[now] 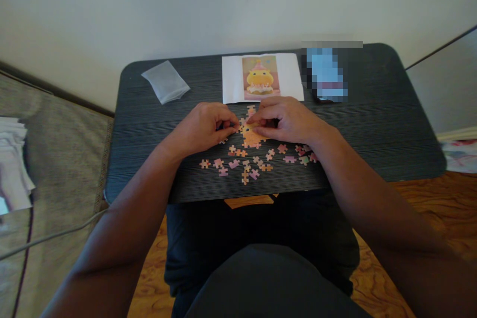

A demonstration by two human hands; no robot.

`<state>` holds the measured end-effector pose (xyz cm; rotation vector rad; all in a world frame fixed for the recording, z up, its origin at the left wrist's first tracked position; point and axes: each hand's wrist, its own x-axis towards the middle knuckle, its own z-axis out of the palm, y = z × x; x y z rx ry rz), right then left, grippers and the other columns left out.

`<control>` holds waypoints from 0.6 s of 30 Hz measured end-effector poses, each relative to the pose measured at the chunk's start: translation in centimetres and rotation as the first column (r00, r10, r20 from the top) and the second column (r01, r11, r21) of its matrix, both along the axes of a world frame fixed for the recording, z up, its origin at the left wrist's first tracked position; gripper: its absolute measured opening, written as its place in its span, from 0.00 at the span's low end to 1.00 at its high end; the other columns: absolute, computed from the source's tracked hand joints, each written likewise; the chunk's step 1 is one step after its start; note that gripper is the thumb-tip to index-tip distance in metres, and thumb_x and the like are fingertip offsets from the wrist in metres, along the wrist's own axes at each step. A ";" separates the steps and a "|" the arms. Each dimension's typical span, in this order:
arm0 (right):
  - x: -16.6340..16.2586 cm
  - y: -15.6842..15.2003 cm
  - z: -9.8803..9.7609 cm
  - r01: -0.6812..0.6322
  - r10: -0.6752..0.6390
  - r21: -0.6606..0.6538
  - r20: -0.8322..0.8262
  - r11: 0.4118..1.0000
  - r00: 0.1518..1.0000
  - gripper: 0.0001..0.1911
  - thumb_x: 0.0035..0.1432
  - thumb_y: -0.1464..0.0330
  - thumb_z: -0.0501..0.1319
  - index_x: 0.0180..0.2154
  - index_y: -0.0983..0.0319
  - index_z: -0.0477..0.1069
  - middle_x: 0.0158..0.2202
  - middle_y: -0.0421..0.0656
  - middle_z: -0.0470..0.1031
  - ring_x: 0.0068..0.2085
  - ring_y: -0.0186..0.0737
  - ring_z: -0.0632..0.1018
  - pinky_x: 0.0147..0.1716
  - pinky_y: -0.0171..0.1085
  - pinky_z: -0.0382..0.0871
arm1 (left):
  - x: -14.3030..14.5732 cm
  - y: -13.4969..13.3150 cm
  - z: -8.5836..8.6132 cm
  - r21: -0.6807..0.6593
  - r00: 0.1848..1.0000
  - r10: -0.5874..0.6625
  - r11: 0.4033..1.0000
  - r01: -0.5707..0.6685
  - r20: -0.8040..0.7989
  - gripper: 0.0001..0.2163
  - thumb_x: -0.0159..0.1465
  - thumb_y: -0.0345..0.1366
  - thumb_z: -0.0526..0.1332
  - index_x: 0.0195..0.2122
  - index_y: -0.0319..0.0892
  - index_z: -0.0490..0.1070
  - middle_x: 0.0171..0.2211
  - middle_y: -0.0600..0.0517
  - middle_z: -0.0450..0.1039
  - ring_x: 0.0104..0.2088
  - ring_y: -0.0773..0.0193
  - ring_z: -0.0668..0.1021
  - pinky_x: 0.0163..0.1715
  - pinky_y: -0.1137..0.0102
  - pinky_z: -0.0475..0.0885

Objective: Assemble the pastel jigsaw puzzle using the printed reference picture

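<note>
My left hand point(206, 126) and my right hand point(286, 119) meet over a small joined patch of orange puzzle pieces point(250, 135) at the middle of the dark table point(372, 129). The left fingers are curled in a pinch at the patch's left edge, and what they hold is too small to name. The right fingers press down on the patch's top. Several loose puzzle pieces point(257, 161) lie scattered just in front of both hands. Behind the hands lies a white sheet with the reference picture point(261, 77) of a yellow creature.
An empty clear plastic bag point(166, 81) lies at the table's back left. A blurred dark object point(326, 75) sits at the back right. The table stands against a pale wall. A rug and a cable lie on the floor to the left, wood floor to the right.
</note>
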<state>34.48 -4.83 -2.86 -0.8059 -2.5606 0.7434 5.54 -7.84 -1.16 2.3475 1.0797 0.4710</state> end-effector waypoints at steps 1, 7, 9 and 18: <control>0.0 0.0 0.0 0.001 -0.001 -0.001 0.000 1.000 1.000 0.13 0.70 0.63 0.68 0.50 0.57 0.89 0.46 0.47 0.85 0.48 0.49 0.83 0.52 0.48 0.74 | 0.0 0.0 0.0 0.004 1.000 -0.007 1.000 0.007 0.002 0.09 0.73 0.34 0.67 0.45 0.42 0.89 0.35 0.49 0.83 0.33 0.62 0.79 0.36 0.65 0.70; 0.0 0.1 -0.1 0.000 0.000 0.001 0.001 1.000 1.000 0.13 0.71 0.62 0.67 0.51 0.57 0.88 0.46 0.47 0.86 0.49 0.49 0.83 0.53 0.48 0.73 | -0.2 0.0 -0.4 0.050 1.000 -0.021 0.999 0.020 0.014 0.11 0.75 0.34 0.66 0.48 0.42 0.90 0.38 0.47 0.84 0.36 0.60 0.82 0.38 0.64 0.73; 0.0 0.1 -0.1 0.004 -0.004 -0.003 0.006 1.000 1.000 0.13 0.71 0.62 0.67 0.51 0.56 0.88 0.47 0.46 0.86 0.50 0.49 0.83 0.54 0.48 0.73 | -0.3 0.1 -0.6 0.063 0.999 -0.026 0.998 0.025 0.018 0.11 0.75 0.34 0.66 0.49 0.43 0.91 0.38 0.47 0.84 0.36 0.60 0.82 0.39 0.64 0.74; 0.0 0.0 0.1 0.006 -0.006 -0.013 0.007 1.000 1.000 0.13 0.71 0.62 0.67 0.51 0.56 0.89 0.46 0.46 0.85 0.48 0.48 0.83 0.52 0.48 0.73 | -0.5 0.2 -0.9 0.093 0.999 -0.039 0.995 0.037 0.012 0.12 0.75 0.33 0.65 0.49 0.45 0.91 0.36 0.48 0.83 0.36 0.60 0.82 0.38 0.65 0.74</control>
